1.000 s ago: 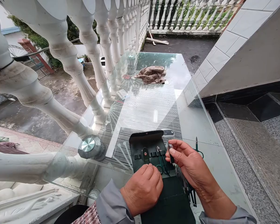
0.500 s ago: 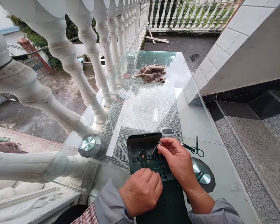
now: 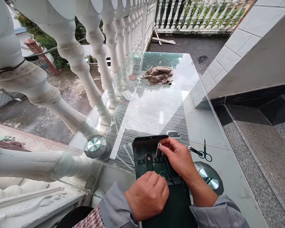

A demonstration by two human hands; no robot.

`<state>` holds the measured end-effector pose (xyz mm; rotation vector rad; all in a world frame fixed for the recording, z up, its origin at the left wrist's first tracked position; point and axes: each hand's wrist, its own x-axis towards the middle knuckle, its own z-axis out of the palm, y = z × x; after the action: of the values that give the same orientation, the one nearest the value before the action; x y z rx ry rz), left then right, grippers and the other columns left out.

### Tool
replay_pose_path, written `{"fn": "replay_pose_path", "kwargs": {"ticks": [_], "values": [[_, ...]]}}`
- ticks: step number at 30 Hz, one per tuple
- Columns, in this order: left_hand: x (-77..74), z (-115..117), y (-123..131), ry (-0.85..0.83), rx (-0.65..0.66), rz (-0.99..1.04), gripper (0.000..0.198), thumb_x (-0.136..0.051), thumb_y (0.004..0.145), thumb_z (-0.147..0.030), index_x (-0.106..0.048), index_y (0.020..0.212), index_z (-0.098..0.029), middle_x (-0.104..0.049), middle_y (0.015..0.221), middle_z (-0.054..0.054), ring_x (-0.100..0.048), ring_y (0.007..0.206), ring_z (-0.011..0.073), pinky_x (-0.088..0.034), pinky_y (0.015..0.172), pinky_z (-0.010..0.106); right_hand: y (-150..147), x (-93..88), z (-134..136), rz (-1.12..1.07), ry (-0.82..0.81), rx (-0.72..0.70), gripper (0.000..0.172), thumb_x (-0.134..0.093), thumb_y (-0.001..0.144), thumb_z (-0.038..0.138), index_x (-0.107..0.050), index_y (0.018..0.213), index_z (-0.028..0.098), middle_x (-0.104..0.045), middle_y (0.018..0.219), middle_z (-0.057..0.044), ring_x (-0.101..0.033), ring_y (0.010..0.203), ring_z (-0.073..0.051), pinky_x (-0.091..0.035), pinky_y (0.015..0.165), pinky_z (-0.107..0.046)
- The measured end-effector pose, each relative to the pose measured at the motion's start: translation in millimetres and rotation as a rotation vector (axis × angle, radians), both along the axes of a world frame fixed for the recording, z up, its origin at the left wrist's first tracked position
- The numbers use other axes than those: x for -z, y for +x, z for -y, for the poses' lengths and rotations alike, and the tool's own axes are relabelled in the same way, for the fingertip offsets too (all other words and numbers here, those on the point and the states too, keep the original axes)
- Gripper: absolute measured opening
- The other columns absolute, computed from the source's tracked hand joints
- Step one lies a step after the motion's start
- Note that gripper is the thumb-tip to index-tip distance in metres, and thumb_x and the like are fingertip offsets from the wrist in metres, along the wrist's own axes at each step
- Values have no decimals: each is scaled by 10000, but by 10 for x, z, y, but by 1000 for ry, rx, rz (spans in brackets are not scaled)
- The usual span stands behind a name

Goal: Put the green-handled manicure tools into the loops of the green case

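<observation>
A dark green manicure case lies unfolded on the glass table. Between the thumb and fingers of my right hand is a small silver nail clipper, its lower end at the elastic loops of the case. My left hand is closed over the lower middle of the case; whatever its curled fingers grip is hidden. Just beyond it, a tool in a black sheath and green-handled scissors sit in the case. To the right, another pair of scissors lies on the glass beside a black-handled tool.
The glass table has faceted supports, one at left and one at right. A grey oval device lies behind the case. Farther off is a crumpled brown cloth. White balusters run along the left.
My right hand has brought the nail clipper slightly lower and more upright against the loops. My left hand stays closed on the case. The whole view has shifted a little.
</observation>
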<state>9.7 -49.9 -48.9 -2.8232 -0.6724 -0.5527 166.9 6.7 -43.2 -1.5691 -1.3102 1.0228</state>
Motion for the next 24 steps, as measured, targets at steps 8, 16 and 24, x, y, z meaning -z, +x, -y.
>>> {"fn": "replay_pose_path", "kwargs": {"ticks": [8, 16, 24], "values": [[-21, -3, -23, -24, 13, -38, 145, -395, 907, -126, -528, 857, -102, -571, 800, 61, -573, 771, 162, -470, 707, 309, 56, -52, -139, -104, -112, -49, 248, -622, 657, 368, -629, 818, 179, -643, 747, -26, -576, 697, -160, -448, 632, -287], [-28, -5, -20, -38, 11, -35, 163, -379, 908, -118, -535, 863, -102, -571, 800, 62, -570, 765, 161, -474, 696, 305, 26, -8, -112, -111, -72, 13, 266, -638, 666, 394, -622, 832, 187, -633, 737, -15, -560, 676, -149, -440, 639, -287], [-34, -4, -17, -42, 12, -56, 166, -369, 909, -117, -528, 865, -100, -568, 807, 64, -575, 769, 164, -471, 691, 306, 50, -15, -120, -71, -97, -53, 251, -609, 671, 369, -633, 836, 181, -656, 746, -27, -582, 681, -160, -454, 622, -291]]}}
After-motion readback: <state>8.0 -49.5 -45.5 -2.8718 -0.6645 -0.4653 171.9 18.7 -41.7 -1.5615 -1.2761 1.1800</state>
